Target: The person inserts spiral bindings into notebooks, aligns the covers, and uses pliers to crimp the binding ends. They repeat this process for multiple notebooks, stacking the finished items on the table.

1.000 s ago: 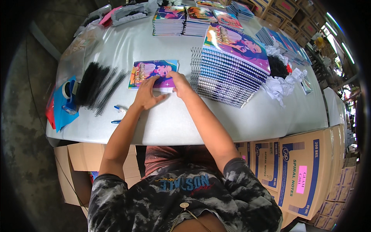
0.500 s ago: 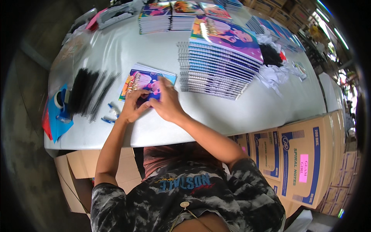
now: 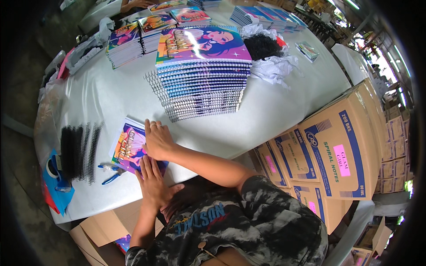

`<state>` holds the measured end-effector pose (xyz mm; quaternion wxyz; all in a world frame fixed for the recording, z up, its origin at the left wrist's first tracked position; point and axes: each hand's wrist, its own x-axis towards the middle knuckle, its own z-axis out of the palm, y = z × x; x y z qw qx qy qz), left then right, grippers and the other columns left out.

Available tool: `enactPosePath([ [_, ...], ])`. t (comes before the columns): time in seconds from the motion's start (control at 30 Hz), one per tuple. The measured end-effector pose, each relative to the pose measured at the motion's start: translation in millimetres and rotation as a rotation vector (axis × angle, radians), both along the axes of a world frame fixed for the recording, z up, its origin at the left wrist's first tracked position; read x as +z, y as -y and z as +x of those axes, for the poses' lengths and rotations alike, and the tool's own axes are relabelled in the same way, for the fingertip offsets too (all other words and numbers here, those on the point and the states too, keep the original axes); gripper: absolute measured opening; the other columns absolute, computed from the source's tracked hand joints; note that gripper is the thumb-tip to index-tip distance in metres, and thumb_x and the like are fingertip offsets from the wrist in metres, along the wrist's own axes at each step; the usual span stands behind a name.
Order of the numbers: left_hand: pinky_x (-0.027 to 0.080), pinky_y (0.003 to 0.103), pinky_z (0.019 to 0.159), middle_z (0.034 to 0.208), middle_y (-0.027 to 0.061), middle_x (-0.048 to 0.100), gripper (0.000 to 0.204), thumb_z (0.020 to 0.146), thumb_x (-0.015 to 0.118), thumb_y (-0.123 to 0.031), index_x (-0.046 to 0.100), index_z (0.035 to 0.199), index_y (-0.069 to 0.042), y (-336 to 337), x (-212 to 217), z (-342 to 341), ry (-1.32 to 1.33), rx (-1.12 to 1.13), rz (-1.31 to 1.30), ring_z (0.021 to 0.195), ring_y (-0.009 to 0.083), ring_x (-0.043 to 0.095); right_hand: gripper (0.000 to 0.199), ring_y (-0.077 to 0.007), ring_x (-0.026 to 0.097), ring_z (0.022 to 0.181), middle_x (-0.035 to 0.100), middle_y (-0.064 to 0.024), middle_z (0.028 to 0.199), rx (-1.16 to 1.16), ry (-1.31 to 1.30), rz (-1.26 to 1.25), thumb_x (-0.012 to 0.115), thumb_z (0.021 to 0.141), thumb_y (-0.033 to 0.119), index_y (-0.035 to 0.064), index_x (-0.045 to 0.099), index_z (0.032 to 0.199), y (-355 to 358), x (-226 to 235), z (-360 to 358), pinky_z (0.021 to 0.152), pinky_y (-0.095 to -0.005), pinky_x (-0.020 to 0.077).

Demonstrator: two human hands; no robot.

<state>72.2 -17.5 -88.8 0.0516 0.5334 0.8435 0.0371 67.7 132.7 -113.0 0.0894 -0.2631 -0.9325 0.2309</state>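
Notebook (image 3: 126, 145) moved nearer; left fingers (image 3: 147, 168) lie extended, right fingers (image 3: 153, 127) bent, touching it.

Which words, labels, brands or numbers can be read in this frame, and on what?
Wording is not copied out; readable print stands on:
Notebook: gold cover title.
Stack: gold title on top.
Box: green words, numbers on blue, pink label.
Shirt: blue chest lettering.
Far notebooks: too small to read.

Can count two bare hands (image 3: 155, 188) around eight o'clock; one loose, purple-and-orange-covered notebook (image 3: 126, 145) at nine; one blue-handled hand tool (image 3: 112, 178) at eight; one blue tape dispenser (image 3: 63, 182) near nine; one tall, multicoloured notebook stack (image 3: 204, 73) at twelve; three lower stacks (image 3: 156, 22) in a row at eleven; at least three brown cardboard cartons (image 3: 317, 155) toward four.
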Motion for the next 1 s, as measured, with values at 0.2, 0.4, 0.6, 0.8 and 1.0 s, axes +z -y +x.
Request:
enactPosePath([
  [0.2, 0.035, 0.048, 0.099, 0.130, 0.0216, 0.045, 0.052, 0.075, 0.065, -0.018, 0.048, 0.121, -0.003, 49.7, -40.6, 10.6, -0.071, 0.044, 0.290, 0.121, 0.0371, 0.043, 0.085, -0.0461, 0.048, 0.107, 0.043, -0.0411, 0.113, 0.163, 0.099, -0.326, 0.060, 0.082, 0.033, -0.0198, 0.015, 0.131, 27.1, 30.6, 76.6, 0.089, -0.0438, 0.0437],
  [0.4, 0.051, 0.037, 0.070, 0.097, 0.0155, 0.065, 0.029, 0.079, 0.062, -0.006, 0.060, 0.107, -0.007, 60.6, 1.7, -34.4, 0.158, -0.038, 0.318, 0.082, 0.0299, 0.064, 0.083, -0.0237, 0.058, 0.089, 0.059, -0.0191, 0.098, 0.145, -0.170, -0.858, 0.067, 0.079, 0.037, -0.0078, 0.026, 0.135, -6.4, 2.3, 104.8, 0.075, -0.0311, 0.0482],
  [0.6, 0.045, 0.026, 0.069, 0.083, 0.0093, 0.064, 0.020, 0.084, 0.060, -0.005, 0.059, 0.103, 0.000, 70.0, 84.0, -56.0, 0.593, 0.079, 0.791, 0.075, 0.0130, 0.058, 0.067, -0.0235, 0.054, 0.104, 0.049, -0.0229, 0.121, 0.017, -0.787, -1.215, 0.070, 0.079, 0.025, -0.0067, 0.039, 0.128, -4.2, -11.5, 86.6, 0.085, -0.0314, 0.0474],
  [0.8, 0.044, 0.026, 0.080, 0.102, 0.0075, 0.059, 0.033, 0.077, 0.065, -0.002, 0.051, 0.108, 0.000, 45.6, 2.0, -88.3, 0.910, 0.436, 0.749, 0.088, 0.0144, 0.057, 0.016, -0.0086, 0.061, 0.080, 0.067, -0.0036, 0.088, 0.092, -0.725, -0.992, 0.069, 0.078, 0.005, 0.0009, 0.065, 0.093, -26.6, 26.1, 98.1, 0.073, -0.0229, 0.0494],
  [1.0, 0.045, 0.026, 0.080, 0.096, 0.0067, 0.061, 0.032, 0.075, 0.052, 0.009, 0.051, 0.105, -0.001, -15.2, -35.5, -57.9, 1.182, 0.346, 1.076, 0.088, 0.0145, 0.058, 0.015, -0.0085, 0.060, 0.079, 0.066, -0.0054, 0.086, 0.071, -0.714, -0.968, 0.069, 0.077, 0.003, -0.0005, 0.063, 0.090, -48.0, 3.1, 104.1, 0.073, -0.0232, 0.0495],
])
